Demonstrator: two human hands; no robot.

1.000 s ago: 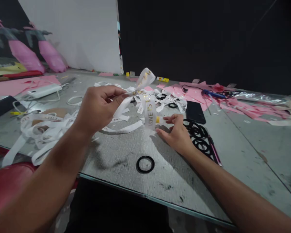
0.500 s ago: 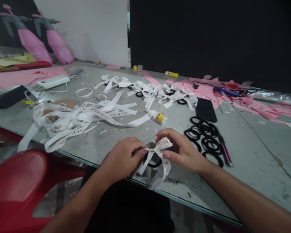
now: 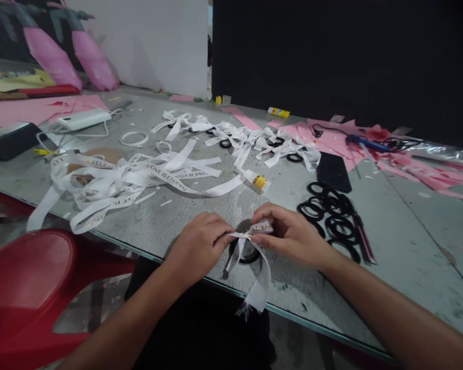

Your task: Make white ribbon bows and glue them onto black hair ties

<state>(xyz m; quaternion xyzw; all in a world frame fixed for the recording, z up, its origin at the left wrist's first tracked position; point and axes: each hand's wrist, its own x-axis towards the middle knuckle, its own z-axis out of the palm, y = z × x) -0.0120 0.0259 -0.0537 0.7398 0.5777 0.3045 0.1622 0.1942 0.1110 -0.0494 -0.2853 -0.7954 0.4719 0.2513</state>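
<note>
A small white ribbon bow (image 3: 254, 257) with gold lettering is pinched between both my hands near the table's front edge. My left hand (image 3: 198, 246) grips its left side with closed fingers. My right hand (image 3: 289, 234) pinches the bow's knot and right loop. The bow sits right over a black ring (image 3: 247, 253) lying on the grey table (image 3: 200, 205); its tails hang down past the ring. A small glue tube with a yellow label (image 3: 256, 180) lies just beyond my hands.
A tangle of loose white ribbon (image 3: 111, 185) lies at the left. Finished bows on black rings (image 3: 254, 144) sit further back. Several black rings (image 3: 332, 210) and a black phone (image 3: 334, 172) are at the right, pink paper scraps (image 3: 401, 164) beyond. A red chair (image 3: 31, 288) stands at lower left.
My left hand brought the bow down from over the table's middle to the black ring at the front edge. My right hand left the glue tube and took hold of the bow.
</note>
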